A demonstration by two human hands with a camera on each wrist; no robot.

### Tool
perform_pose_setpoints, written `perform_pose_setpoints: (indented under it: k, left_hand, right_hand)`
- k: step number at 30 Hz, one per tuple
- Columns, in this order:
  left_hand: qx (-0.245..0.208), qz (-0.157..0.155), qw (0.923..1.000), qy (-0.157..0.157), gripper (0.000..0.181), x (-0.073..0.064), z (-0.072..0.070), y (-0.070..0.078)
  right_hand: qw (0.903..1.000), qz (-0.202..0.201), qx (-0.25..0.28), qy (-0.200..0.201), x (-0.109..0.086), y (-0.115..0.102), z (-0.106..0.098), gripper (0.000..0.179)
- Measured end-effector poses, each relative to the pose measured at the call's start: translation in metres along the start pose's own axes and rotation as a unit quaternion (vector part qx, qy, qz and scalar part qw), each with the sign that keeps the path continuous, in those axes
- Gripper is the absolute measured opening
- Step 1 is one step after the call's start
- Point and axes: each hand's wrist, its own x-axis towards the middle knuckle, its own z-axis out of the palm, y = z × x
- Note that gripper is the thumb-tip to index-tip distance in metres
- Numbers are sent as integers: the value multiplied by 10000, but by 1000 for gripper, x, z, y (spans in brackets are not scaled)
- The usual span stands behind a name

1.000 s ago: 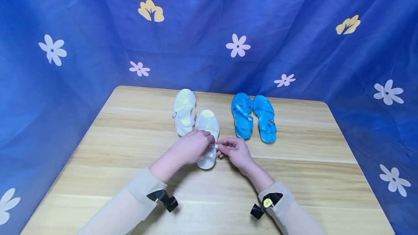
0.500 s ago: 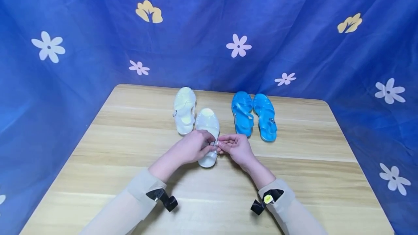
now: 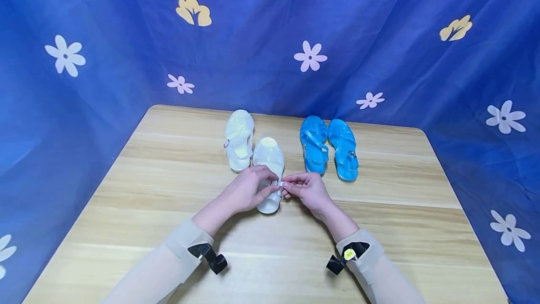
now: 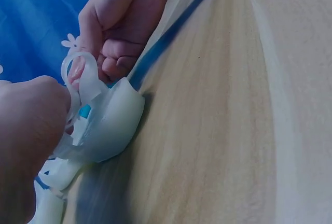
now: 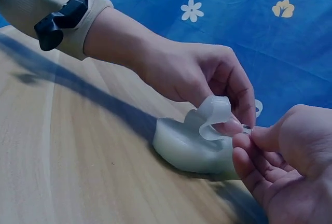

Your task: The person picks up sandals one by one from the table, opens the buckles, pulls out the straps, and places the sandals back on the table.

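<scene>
A white jelly sandal (image 3: pixel 268 151) lies flat near the table's middle, toe pointing away. Over its heel part, my left hand (image 3: pixel 242 191) pinches the sandal strap at its small metal buckle (image 3: pixel 275 183) between thumb and fingers. From the right side my right hand (image 3: pixel 310 193) pinches the strap's end close to the buckle, thumb against fingertips. In the left wrist view the translucent strap (image 4: pixel 91 81) arches up in a loop above the heel. The right wrist view shows both hands' fingertips meeting at the buckle (image 5: pixel 246 128), which they partly hide.
The other white sandal (image 3: pixel 239 135) lies just behind and left. Two blue jelly sandals, one (image 3: pixel 314 144) beside the other (image 3: pixel 343 149), lie to the back right. A blue flowered curtain (image 3: pixel 253 36) rises behind the wooden table (image 3: pixel 401 229).
My left thumb has spread from the fingers, so the buckle shows more. The right hand keeps its pinch on the strap end. The sandals appear slightly higher in view.
</scene>
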Motion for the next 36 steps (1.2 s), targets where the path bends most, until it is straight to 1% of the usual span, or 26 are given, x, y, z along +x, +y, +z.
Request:
perform_pose_setpoints:
  k: [5, 10, 14, 18, 22, 26, 33, 36]
  left_hand:
    - [26, 121, 9999, -46, 20, 1, -1, -1]
    - [81, 232, 9996, -158, 21, 5, -5, 0]
    - [106, 327, 9992, -201, 20, 8, -6, 2]
    - [113, 395, 9987, -287, 22, 10, -6, 3]
    - [119, 400, 9986, -331, 23, 11, -5, 3]
    - [97, 374, 9987, -328, 23, 11, -6, 2]
    - [112, 313, 9990, -313, 22, 9, -5, 0]
    - [92, 304, 9991, -295, 22, 9, -5, -1]
  right_hand:
    - [9997, -99, -181, -93, 1, -3, -2, 20]
    - [9990, -188, -385, -162, 3, -2, -3, 19]
    - [9992, -206, -308, -136, 5, 1, -4, 18]
    - [9992, -339, -179, -111, 4, 5, -3, 17]
    - [9988, -460, -156, -118, 3, 7, -3, 18]
    - [9984, -468, -235, -196, 3, 6, -4, 19]
    - [9974, -225, -593, -336, 3, 6, -11, 23]
    - [9967, -236, -678, -383, 4, 9, -13, 25]
